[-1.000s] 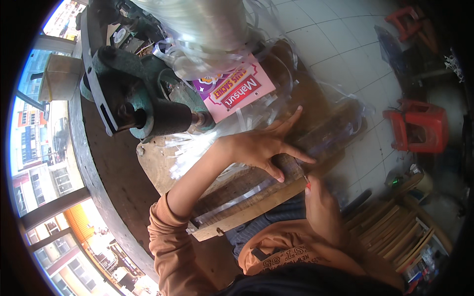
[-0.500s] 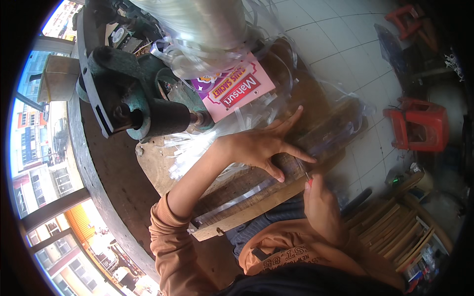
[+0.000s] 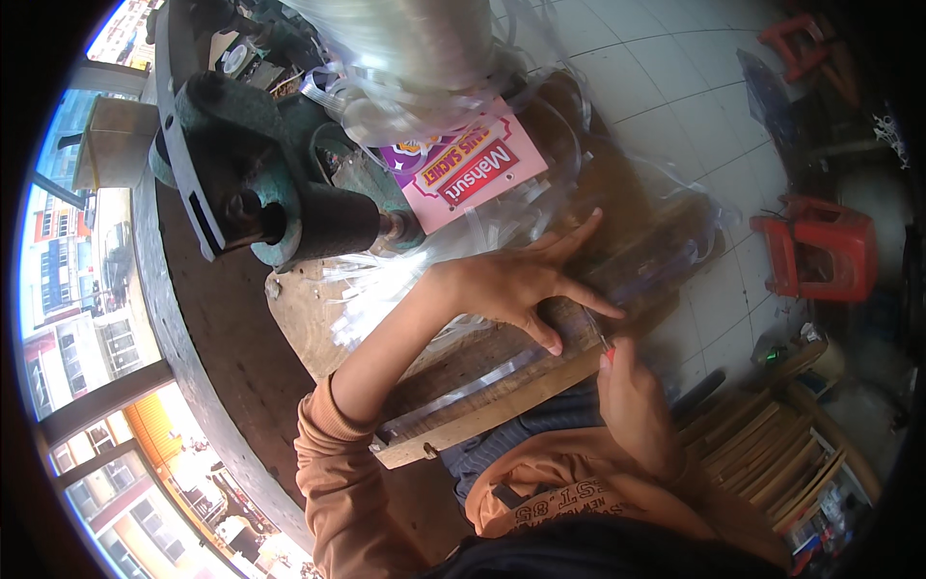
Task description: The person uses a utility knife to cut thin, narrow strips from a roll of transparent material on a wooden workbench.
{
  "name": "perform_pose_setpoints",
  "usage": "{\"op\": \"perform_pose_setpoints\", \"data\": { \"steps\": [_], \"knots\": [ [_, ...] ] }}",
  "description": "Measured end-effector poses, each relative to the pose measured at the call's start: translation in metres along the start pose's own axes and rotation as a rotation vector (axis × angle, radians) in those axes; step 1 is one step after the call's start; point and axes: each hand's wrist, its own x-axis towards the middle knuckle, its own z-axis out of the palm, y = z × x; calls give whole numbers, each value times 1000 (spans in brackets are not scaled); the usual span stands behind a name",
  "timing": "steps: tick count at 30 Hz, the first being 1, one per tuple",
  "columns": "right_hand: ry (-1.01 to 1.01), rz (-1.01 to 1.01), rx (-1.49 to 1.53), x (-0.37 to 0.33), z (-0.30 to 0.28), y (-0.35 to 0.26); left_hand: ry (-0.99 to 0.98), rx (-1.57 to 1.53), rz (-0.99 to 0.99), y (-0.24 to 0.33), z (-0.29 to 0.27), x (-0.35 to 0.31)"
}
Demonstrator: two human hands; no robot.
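Observation:
My left hand point(image 3: 511, 289) is spread over the wooden board point(image 3: 521, 407), its fingers apart and pointing to the right. A translucent flat plastic strip point(image 3: 473, 386) lies along the board near its front edge, below the left hand. My right hand point(image 3: 635, 400) is closed around a small tool with a red handle point(image 3: 610, 355) and a thin metal end. The tool's tip is close to the left index finger, at the board's right part; most of its handle is hidden in the fist. Beside the left wrist lies a heap of cut translucent strips point(image 3: 371, 304).
A large roll of translucent strip point(image 3: 415, 43) stands at the far side, with a pink card point(image 3: 526, 169) against it. Left of the board is a heavy green metal machine point(image 3: 318, 222) on a round-edged table point(image 3: 207, 357). Red stools point(image 3: 830, 251) stand on the tiled floor at right.
The whole view has shifted slightly. Both hands keep nearly the same pose, the left spread on the board and the right around the red-handled tool.

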Motion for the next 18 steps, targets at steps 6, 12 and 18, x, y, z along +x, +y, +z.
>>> {"op": "perform_pose_setpoints", "data": {
  "steps": [6,12,18],
  "knots": [
    [-7,-5,3,1,0,-1,12,11,11,0,0,0],
    [-14,9,13,0,1,-2,7,-15,11,2,-1,1],
    [-3,-9,17,1,2,0,17,-12,17,1,0,-1]
  ]
}}
